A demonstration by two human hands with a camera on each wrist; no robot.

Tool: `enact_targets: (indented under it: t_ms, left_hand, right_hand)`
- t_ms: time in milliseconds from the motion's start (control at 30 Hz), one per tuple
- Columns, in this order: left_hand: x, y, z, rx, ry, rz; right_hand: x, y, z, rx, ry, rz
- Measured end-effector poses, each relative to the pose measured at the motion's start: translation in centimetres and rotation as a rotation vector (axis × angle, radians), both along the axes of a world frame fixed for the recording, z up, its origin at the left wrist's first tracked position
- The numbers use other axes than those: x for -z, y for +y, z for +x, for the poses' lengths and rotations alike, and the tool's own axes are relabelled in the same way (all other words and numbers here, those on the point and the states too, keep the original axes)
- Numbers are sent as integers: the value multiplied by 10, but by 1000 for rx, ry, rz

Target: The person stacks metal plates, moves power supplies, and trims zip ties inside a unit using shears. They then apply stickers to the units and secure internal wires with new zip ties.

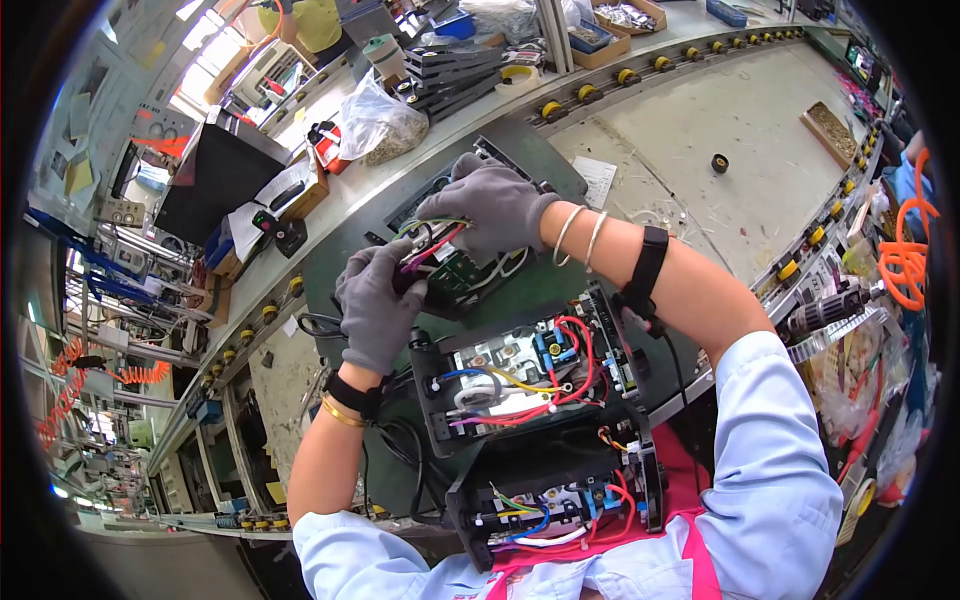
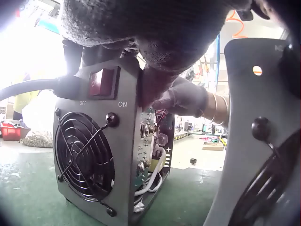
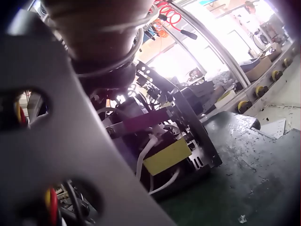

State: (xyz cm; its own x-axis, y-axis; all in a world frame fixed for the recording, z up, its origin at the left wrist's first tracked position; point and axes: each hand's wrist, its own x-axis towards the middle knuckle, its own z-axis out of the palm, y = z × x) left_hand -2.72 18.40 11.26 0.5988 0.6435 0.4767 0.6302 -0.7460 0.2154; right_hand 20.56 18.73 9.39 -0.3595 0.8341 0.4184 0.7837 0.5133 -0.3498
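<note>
An open-topped machine case (image 1: 470, 290) with a circuit board stands on the dark green worktop. In the left wrist view its end panel (image 2: 101, 106) carries a red rocker switch (image 2: 104, 83) and a round fan grille (image 2: 87, 157). My gloved left hand (image 1: 378, 305) is over that panel, fingers curled round a bundle of coloured wires (image 1: 437, 243). From the far side, my gloved right hand (image 1: 490, 205) bends its fingers onto the other end of the bundle; its fingertips are partly hidden. Inside the case, the right wrist view shows a yellow block (image 3: 168, 156) and white wires.
Two more open machine cases (image 1: 525, 375) (image 1: 560, 505) with coloured wires stand between my arms, close to my body. Black cables (image 1: 405, 440) lie at the left. Roller rails (image 1: 590, 92) run behind the worktop, near a plastic bag (image 1: 380, 120). A power drill (image 1: 825, 312) lies at right.
</note>
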Motion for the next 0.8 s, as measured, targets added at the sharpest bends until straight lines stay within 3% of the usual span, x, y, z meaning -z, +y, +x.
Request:
enact_targets:
  t_ms: [33, 133, 267, 800]
  left_hand:
    - [0, 0, 0, 6, -21, -9]
    - [-1, 1, -2, 48, -48, -41]
    - [4, 3, -3, 43, -64, -29]
    - [23, 9, -6, 170, -294, -62]
  right_hand:
    - [-3, 1, 0, 6, 22, -64]
    - [8, 3, -3, -73, 16, 98]
    - [-2, 3, 2, -80, 96, -160]
    - [-6, 0, 7, -145, 158, -172]
